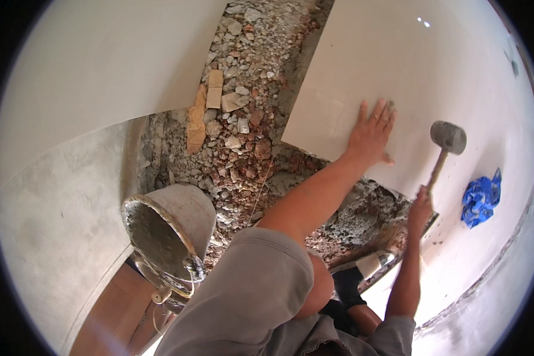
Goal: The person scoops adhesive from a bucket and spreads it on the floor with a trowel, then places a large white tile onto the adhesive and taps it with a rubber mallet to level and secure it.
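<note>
My left hand (371, 133) lies spread, palm down, on a large glossy pale tile (350, 53) at the right, near its lower edge. My right hand (421, 207) grips the handle of a grey-headed rubber mallet (448, 137), whose head is over the tile to the right of my left hand; whether it touches the surface I cannot tell. A crumpled blue plastic item (480, 199) lies on the tile right of the mallet. Under the tile's lower edge shows rough grey mortar (356, 210).
A mortar-coated bucket (199, 219) lies tilted at lower left. Loose rubble (249, 35) with tan offcuts (215, 83) fills the middle strip, crossed by a string. Another pale panel (101, 59) is at upper left. My shod foot (371, 265) rests low at the right.
</note>
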A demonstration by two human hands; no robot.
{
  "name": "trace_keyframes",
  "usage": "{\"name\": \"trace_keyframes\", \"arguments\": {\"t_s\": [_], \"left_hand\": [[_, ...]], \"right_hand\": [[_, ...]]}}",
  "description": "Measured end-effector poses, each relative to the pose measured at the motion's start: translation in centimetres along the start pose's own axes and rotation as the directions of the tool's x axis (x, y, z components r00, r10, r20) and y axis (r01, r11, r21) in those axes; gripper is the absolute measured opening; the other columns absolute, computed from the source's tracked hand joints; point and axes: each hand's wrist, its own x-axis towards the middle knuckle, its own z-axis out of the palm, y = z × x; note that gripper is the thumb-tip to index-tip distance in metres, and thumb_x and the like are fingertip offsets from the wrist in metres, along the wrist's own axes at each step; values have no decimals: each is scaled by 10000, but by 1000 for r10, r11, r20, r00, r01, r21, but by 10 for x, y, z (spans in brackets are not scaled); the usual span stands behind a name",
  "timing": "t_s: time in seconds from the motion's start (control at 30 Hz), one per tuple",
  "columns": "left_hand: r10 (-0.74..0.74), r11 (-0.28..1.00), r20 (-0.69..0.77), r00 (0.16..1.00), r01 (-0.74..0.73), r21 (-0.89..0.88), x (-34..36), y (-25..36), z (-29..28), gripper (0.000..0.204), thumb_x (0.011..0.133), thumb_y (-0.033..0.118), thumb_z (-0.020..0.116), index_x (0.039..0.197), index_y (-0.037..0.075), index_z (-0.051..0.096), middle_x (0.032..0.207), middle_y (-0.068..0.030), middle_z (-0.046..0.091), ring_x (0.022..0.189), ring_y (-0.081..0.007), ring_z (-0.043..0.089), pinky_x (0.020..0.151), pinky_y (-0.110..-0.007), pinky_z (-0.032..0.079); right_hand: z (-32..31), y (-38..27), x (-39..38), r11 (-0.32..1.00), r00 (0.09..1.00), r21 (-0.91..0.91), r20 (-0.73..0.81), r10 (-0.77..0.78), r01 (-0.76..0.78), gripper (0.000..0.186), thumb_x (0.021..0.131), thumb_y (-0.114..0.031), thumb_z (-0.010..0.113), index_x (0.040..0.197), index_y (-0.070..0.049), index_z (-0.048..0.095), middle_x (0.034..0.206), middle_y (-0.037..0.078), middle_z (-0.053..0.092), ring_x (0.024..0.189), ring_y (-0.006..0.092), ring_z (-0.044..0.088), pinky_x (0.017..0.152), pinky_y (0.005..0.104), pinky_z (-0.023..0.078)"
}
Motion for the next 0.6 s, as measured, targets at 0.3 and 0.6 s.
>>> {"name": "trace_keyframes", "arguments": {"t_s": [0.3, 0.6], "left_hand": [[-45, 998, 23, 999, 44, 37, 1, 6, -2, 1135, 709, 710, 606, 1505, 41, 150, 1564, -144, 173, 1461, -319, 56, 1140, -594, 44], [-355, 829, 307, 883, 449, -333, -83, 8, -67, 715, 854, 497, 598, 1412, 96, 401, 1433, -134, 430, 1322, -291, 408, 1102, -477, 286]], "right_hand": [[-72, 59, 77, 976, 921, -54, 346, -181, 212, 464, 963, -452, 507, 856, -1, 521, 608, 113, 460, 563, 215, 432, 540, 389, 370], [-57, 76, 94, 895, 830, 73, 346, -437, 441, 464, 973, -408, 488, 996, 49, 564, 791, 233, 605, 738, 383, 584, 675, 448, 443]]}}
